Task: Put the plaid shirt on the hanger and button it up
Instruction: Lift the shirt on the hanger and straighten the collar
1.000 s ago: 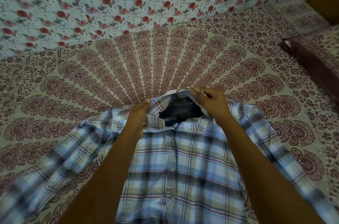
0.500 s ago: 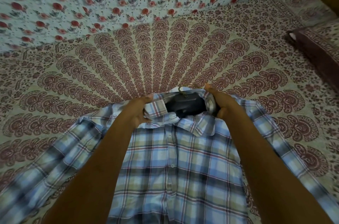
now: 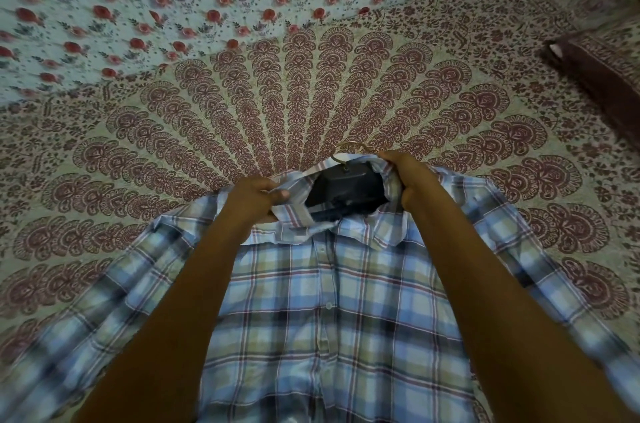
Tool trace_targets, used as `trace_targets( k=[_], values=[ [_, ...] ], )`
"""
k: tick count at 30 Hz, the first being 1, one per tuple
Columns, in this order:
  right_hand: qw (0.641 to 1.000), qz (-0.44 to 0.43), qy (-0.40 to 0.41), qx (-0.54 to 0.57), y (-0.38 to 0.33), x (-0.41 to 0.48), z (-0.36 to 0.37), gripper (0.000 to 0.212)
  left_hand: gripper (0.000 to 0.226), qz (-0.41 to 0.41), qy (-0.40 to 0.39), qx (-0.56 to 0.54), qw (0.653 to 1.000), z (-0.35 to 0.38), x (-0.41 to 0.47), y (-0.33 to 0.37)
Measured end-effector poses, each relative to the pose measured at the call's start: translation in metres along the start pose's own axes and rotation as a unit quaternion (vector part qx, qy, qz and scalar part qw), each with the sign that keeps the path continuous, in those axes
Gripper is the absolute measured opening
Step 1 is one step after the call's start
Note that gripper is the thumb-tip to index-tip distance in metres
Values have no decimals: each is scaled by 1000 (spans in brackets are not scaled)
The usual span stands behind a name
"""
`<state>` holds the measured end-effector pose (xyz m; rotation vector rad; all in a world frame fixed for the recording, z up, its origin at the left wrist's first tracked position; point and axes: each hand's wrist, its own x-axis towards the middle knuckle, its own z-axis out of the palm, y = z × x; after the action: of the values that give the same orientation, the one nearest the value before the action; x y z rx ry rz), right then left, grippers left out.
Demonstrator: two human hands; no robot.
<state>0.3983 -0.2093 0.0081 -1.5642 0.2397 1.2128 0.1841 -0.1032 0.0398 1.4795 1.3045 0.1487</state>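
One plaid shirt (image 3: 332, 311) lies front-up on the patterned bed (image 3: 311, 93), one dark hanger (image 3: 346, 190) inside its collar; one pillow (image 3: 602, 76) sits far right; left hand (image 3: 254, 197) and right hand (image 3: 403, 173) pinch the collar, forearms covering the shoulders.

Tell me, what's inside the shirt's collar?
A dark hanger sits inside the plaid shirt collar, its metal hook poking out. The hanger's arms are covered by cloth.
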Motion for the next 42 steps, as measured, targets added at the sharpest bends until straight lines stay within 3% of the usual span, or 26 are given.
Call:
trace_targets(
  k=[1, 3, 5, 8, 11, 14, 17, 23, 27, 32, 35, 36, 40, 42],
  values=[
    [1000, -7, 3, -4, -1, -3, 2, 44, 1, -17, -9, -19, 1000, -1, -2, 3],
    [998, -58, 6, -35, -3, -15, 4, 48, 19, -26, -23, -30, 999, -4, -2, 6],
    [984, -144, -37, -99, -3, -26, 2, 35, 28, 2, -41, -21, 999, -7, -4, 10],
    [967, -203, -97, -121, -2, -37, -1, 11, 30, 76, -73, 14, 994, -8, -4, 16],
    [966, -213, -77, -124, -1, -37, 2, 13, 33, 153, -48, 56, 985, 5, -1, 25],
    [966, -223, -78, -108, 1, -32, 6, 19, 16, 188, -2, 33, 982, 21, 0, 33],
    [977, -186, -72, -67, 1, -29, 7, 21, 22, 128, 19, 2, 992, 31, 5, 38],
    [996, -58, -66, -24, -6, -23, 4, 14, 22, -58, -66, -61, 994, 33, 16, 45],
    [995, -49, -86, -7, -7, -19, -1, 19, 11, -80, -103, -109, 985, 28, 12, 42],
    [996, -75, -43, -21, -5, -21, -2, 50, 3, 26, -110, 97, 989, 8, -2, 31],
    [994, -103, -28, 0, -1, -20, 4, 79, 19, 47, -73, 295, 951, -8, -8, 24],
    [994, -107, -25, 9, -1, -22, 6, 80, 18, 44, -59, 310, 948, -10, -8, 20],
    [993, -117, 17, 22, -4, -28, 13, 52, 11, -32, -29, 91, 995, -13, -13, 7],
    [991, -132, 24, 28, -4, -27, 14, 37, 13, -82, -47, -58, 994, -15, -16, 3]
  ],
)
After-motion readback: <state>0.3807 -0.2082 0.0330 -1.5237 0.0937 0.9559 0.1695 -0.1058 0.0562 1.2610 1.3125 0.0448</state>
